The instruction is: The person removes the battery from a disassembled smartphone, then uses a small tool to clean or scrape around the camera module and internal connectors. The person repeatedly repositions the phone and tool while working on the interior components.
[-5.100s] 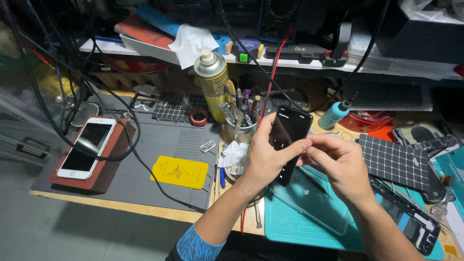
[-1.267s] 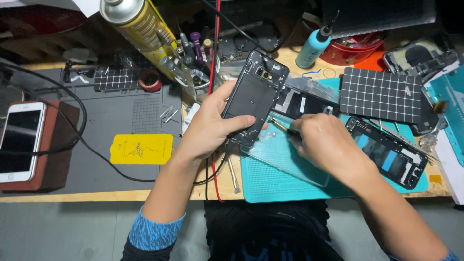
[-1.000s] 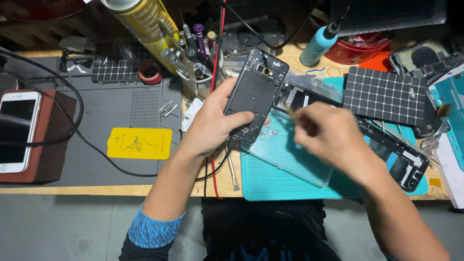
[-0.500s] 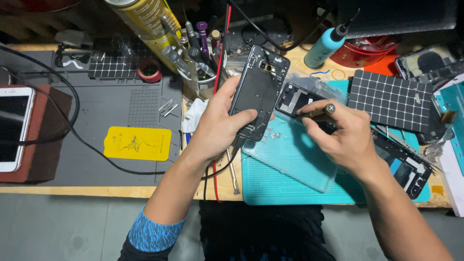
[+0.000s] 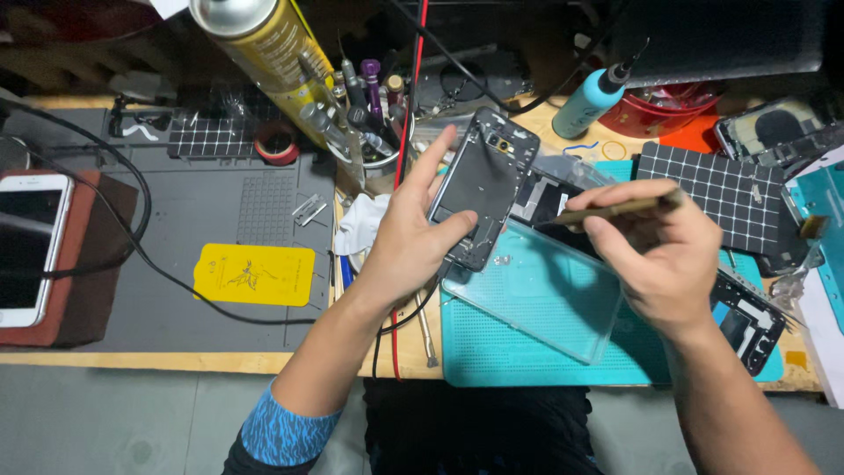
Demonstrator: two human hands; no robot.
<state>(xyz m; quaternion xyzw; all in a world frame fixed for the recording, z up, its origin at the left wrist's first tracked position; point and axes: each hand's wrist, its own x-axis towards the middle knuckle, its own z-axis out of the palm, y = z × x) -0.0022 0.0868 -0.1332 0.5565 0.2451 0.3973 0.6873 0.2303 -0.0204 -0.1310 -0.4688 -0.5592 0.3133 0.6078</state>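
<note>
The opened black phone frame [image 5: 485, 195], stripped so its inner tray shows, is tilted up off the teal silicone mat [image 5: 527, 352] on the worktop [image 5: 132, 359]. The left hand [image 5: 413, 233] is clamped on the frame's lower left edge, thumb across the inside and forefinger stretched along the side, seemingly to steady it with the open face toward the camera. To the right of the frame, the right hand [image 5: 664, 255] pinches a thin brass-coloured tool [image 5: 615, 208], its tip aimed at the frame but apart from it. A clear plastic sheet [image 5: 545, 295] lies just below the frame on the mat. Well left of the frame sit a yellow rectangular card [image 5: 255, 274] and a white smartphone [image 5: 26, 246] on a brown stand.
</note>
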